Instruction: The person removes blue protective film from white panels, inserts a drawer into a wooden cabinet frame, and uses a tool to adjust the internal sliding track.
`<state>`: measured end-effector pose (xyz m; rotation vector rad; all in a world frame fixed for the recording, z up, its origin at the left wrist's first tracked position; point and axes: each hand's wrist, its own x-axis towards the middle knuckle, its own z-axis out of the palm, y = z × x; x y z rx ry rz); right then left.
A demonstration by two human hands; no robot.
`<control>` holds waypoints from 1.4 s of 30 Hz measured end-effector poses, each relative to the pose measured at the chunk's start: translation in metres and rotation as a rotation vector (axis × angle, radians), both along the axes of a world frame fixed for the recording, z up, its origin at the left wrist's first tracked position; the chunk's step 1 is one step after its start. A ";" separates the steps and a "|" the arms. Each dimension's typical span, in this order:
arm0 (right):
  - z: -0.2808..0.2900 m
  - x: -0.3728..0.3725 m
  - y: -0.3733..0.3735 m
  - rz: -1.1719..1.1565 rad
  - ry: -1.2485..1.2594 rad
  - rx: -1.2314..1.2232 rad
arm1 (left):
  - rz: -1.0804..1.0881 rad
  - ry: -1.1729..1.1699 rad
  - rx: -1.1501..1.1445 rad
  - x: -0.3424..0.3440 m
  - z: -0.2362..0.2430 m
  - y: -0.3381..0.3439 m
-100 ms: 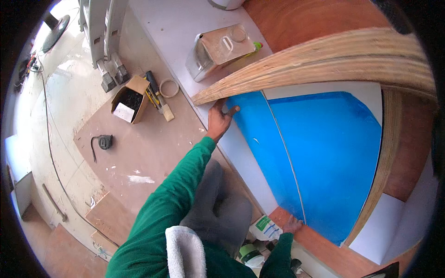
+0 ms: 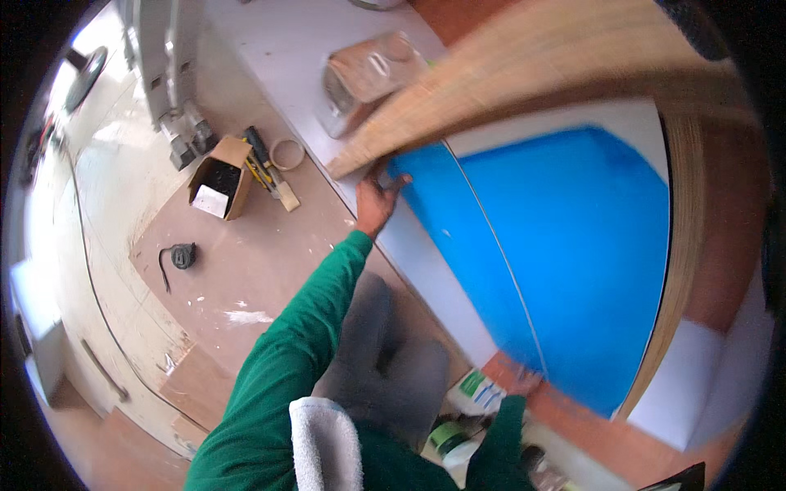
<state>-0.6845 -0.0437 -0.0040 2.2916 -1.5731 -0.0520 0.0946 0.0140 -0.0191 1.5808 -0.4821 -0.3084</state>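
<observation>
A blue panel (image 2: 565, 262) with a thin pale line across it lies to the right, framed by edges of layered wood. My left hand (image 2: 374, 206) touches the panel's far left corner, beside the tapered end of a long layered-wood edge (image 2: 524, 90). Its thumb stands apart over the blue; the other fingertips are partly hidden under the wood. Down at the panel's near corner, my right hand (image 2: 524, 380) rests on a reddish-brown strip (image 2: 581, 417), with blurred fingers stretched towards the thin line. A white and green packet (image 2: 477, 393) lies beside it.
On the brown board (image 2: 246, 270) at left are a black tape measure (image 2: 183, 255), an open cardboard box (image 2: 221, 184), a paintbrush (image 2: 286, 195) and a tape roll (image 2: 286, 154). A metal can (image 2: 372, 74) stands beyond my left hand. Ladder feet (image 2: 182, 143) and a cable (image 2: 90, 254) are farther left.
The whole view has shifted and blurred slightly, with the panel and wooden edge appearing higher and farther left. Both hands keep their places at the panel's corners.
</observation>
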 end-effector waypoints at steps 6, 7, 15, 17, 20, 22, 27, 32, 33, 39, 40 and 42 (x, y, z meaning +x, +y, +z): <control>0.062 0.013 0.003 -0.389 -1.964 0.289 | -0.080 0.013 -0.045 -0.061 0.002 0.000; 0.074 0.093 0.001 -0.673 -2.433 0.320 | -0.125 -0.014 0.042 -0.050 0.005 0.010; 0.058 0.067 0.034 -0.784 -2.380 -0.293 | -0.443 0.524 -0.190 -0.191 0.143 0.023; 0.063 0.078 0.019 -0.870 -2.404 -0.445 | -0.478 0.760 -0.131 -0.213 0.143 0.021; 0.071 0.095 -0.021 -0.998 -2.396 -0.743 | -0.593 0.821 -0.186 -0.245 0.159 0.001; 0.085 0.110 -0.065 -1.059 -2.386 -0.886 | -0.773 0.627 -0.140 -0.223 0.121 -0.012; 0.086 0.115 -0.085 -1.137 -2.373 -1.078 | -0.781 0.719 0.019 -0.218 0.131 -0.019; 0.095 0.123 -0.046 -0.770 -2.404 -0.992 | -0.933 0.641 0.066 -0.209 0.150 -0.017; 0.095 0.124 -0.028 -0.703 -2.378 -0.698 | -0.816 0.647 0.109 -0.204 0.155 -0.014; 0.073 0.061 0.025 -0.527 -2.337 -0.248 | -0.740 0.479 0.167 -0.218 0.166 -0.020; 0.071 0.056 0.029 -0.524 -2.268 -0.284 | -0.741 0.465 0.166 -0.226 0.170 -0.017; 0.075 0.055 0.032 -0.509 -2.214 -0.310 | -0.782 0.342 0.163 -0.236 0.179 -0.009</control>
